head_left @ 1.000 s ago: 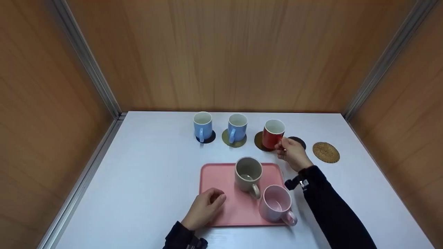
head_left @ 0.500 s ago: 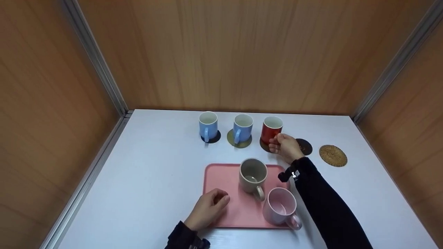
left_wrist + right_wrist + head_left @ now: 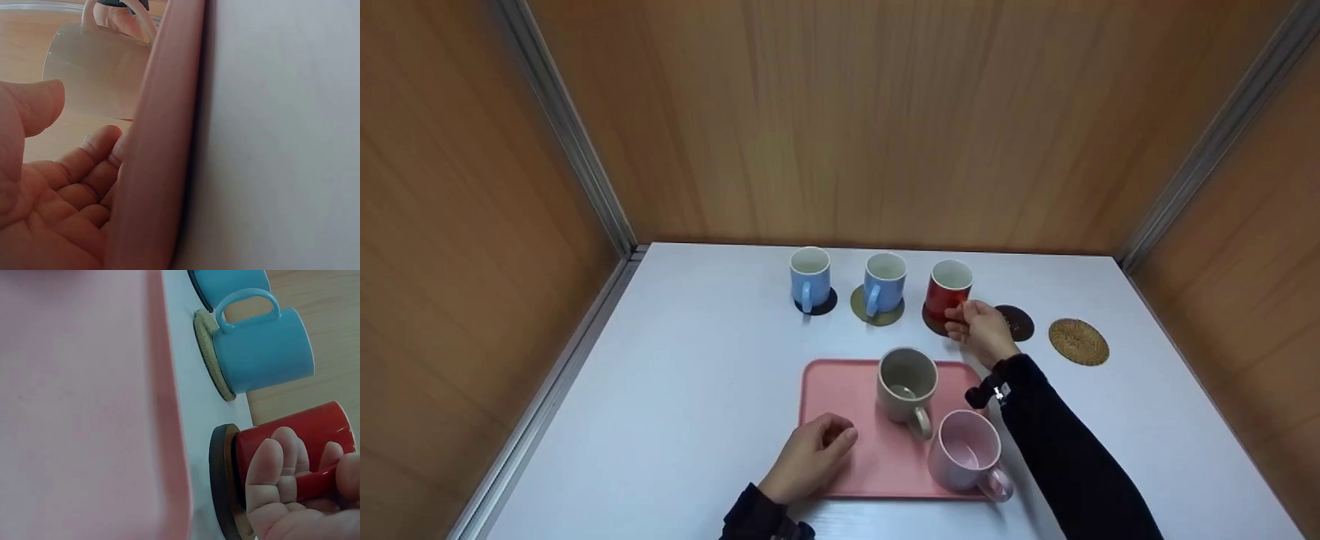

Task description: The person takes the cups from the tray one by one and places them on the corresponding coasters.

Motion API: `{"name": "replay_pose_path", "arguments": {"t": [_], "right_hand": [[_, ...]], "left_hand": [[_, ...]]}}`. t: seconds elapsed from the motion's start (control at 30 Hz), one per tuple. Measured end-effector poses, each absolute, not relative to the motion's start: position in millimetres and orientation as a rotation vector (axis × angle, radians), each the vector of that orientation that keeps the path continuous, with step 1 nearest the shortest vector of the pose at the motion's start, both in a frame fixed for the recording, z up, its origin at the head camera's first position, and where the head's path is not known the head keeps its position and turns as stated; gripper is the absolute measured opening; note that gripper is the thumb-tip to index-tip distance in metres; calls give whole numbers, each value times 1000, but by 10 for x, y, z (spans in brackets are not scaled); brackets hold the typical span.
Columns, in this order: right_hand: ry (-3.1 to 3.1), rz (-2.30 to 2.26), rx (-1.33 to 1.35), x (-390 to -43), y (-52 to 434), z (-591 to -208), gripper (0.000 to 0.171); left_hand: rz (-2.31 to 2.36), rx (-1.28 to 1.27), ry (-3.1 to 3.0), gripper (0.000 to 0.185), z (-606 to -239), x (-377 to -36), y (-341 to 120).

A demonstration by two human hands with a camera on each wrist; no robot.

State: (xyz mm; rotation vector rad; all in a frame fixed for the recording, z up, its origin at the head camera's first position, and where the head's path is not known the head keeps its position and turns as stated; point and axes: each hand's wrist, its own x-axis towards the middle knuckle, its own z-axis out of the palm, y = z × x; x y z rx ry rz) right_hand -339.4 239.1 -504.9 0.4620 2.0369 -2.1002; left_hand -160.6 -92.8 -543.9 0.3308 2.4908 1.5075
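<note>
My right hand (image 3: 981,330) grips the handle of a red mug (image 3: 948,294), fingers around it and thumb on top in the right wrist view. The mug's white-lined mouth faces up, and its base is right at a round brown coaster (image 3: 225,478). My left hand (image 3: 811,456) is over the left front part of a pink tray (image 3: 840,382), fingers loosely bent with nothing in them. On that tray stand a grey-beige mug (image 3: 906,386) and, at the front right corner, a pink mug (image 3: 964,451) whose handle juts past the rim.
Two light blue mugs (image 3: 810,279) stand on coasters left of the red one, the nearer blue mug (image 3: 264,351) on an olive coaster (image 3: 211,357). Right of my right hand lie a dark coaster (image 3: 1017,322) and a woven tan coaster (image 3: 1078,342). Wooden panels (image 3: 870,120) enclose the white table.
The red mug, held by my right hand, has shifted left to sit more centrally over its coaster, showing more of the dark coaster. My left hand stays over the tray. The head view shifted slightly.
</note>
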Motion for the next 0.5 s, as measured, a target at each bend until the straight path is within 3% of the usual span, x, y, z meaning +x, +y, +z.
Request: {"name": "replay_pose_path", "arguments": {"t": [0.3,0.5], "right_hand": [[1996,-2104,412,-3374,2420,-5053,36],[2362,-1875,328,-3163,2472,-5089,44]], "left_hand": [[1506,355,2523,30,-5438,-1628,-935],[1512,360,2512,30,-5466,-1600,-926]]}}
